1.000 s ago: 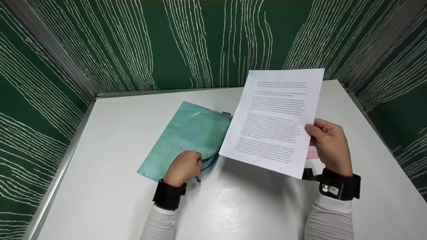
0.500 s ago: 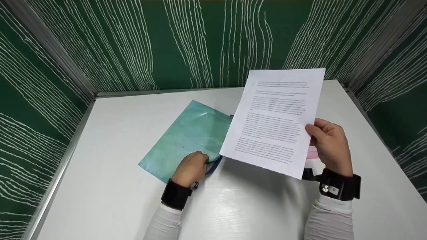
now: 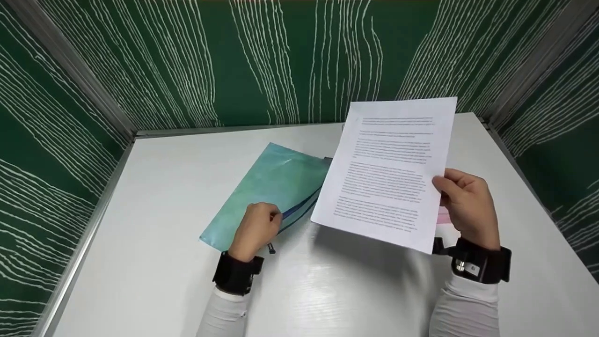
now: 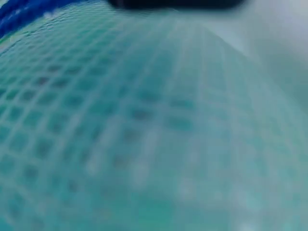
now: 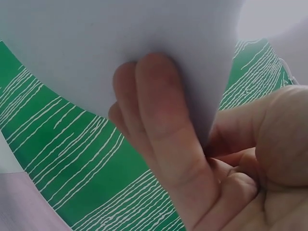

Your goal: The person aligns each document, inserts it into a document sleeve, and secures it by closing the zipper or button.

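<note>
Right hand [image 3: 472, 206] pinches printed sheet [image 3: 383, 173] above white table [image 3: 140, 224], partly blocking pink item [image 3: 443, 218] and teal pouch [image 3: 271, 180] at left, left hand [image 3: 255, 229] gripping pouch's zippered edge, streaked green walls [image 3: 220, 61] around.

Creased white sleeves [image 3: 463, 304] meet black wristbands [image 3: 490, 264]; the right one bears a small white label [image 3: 472, 269] and metallic fitting [image 3: 460, 266].

A lined green wall [image 3: 299, 61] is backing the counter [image 3: 140, 196] at twelve o'clock; a pink object [image 3: 443, 218] is showing near four.
</note>
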{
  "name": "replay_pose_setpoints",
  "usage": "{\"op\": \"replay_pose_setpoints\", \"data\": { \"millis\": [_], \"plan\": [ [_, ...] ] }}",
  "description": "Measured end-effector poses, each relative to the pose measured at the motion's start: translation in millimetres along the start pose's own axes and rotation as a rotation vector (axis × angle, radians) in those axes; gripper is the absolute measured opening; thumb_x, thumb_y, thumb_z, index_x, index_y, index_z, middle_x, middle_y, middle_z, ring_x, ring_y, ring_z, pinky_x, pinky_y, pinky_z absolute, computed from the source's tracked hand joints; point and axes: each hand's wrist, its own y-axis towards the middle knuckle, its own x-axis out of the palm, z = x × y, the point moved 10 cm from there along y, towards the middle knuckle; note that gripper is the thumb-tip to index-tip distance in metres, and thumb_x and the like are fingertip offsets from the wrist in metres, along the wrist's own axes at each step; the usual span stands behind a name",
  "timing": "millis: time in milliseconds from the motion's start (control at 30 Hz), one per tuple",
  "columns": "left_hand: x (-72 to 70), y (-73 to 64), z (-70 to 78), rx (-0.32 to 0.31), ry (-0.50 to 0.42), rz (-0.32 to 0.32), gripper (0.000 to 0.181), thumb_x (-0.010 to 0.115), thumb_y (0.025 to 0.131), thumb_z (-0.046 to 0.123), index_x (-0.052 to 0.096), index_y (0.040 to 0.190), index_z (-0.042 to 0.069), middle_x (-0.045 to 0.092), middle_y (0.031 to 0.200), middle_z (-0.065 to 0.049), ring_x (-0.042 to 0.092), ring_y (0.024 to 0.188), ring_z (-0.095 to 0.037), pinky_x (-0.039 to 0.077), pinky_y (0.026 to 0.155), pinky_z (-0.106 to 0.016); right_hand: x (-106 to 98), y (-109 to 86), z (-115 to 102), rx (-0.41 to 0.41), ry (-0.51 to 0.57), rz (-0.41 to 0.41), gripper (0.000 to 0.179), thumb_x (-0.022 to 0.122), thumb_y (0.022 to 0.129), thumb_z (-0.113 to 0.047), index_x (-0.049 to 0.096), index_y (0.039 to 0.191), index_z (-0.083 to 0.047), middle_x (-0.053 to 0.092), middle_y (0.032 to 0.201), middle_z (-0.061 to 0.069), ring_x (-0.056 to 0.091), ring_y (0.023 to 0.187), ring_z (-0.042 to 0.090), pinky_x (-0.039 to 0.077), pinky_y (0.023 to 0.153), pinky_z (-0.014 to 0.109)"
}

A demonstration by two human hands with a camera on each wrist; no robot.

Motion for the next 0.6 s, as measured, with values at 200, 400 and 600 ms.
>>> {"op": "replay_pose_setpoints", "data": {
  "millis": [200, 400, 600],
  "plan": [
    [-10.9, -2.6, -3.8, -0.076, -0.207, 0.003, 0.016, 0.062, 0.082, 0.013, 0.072, 0.07, 0.013, 0.061, 0.061, 0.002, 0.051, 0.052, -0.01, 0.043, 0.052, -0.025, -1, -2.1, 2, 0.039, 0.006, -0.028, 0.035, 0.055, 0.091, -0.004, 0.05, 0.117, 0.019, 0.067, 0.103, 0.016, 0.068, 0.078, 0.023, 0.054, 0.058, 0.028],
    [-17.3, -4.2, -3.7, -0.107, -0.262, 0.066, 0.01, 0.065, 0.079, 0.015, 0.074, 0.074, 0.016, 0.064, 0.067, 0.001, 0.052, 0.057, -0.01, 0.043, 0.055, -0.025, -3, -2.9, 3, 0.044, -0.004, -0.022, 0.035, 0.054, 0.091, -0.005, 0.05, 0.117, 0.019, 0.068, 0.102, 0.016, 0.068, 0.077, 0.023, 0.054, 0.058, 0.028],
    [-36.8, -10.7, 19.0, 0.006, -0.18, 0.287, 0.016, 0.063, 0.08, 0.01, 0.073, 0.07, 0.015, 0.055, 0.059, 0.002, 0.048, 0.051, -0.009, 0.04, 0.048, -0.023, -3, -4.2, 4, 0.074, -0.006, -0.027, 0.035, 0.054, 0.091, -0.006, 0.051, 0.117, 0.018, 0.067, 0.104, 0.015, 0.068, 0.078, 0.023, 0.054, 0.058, 0.027]
  ]
}}
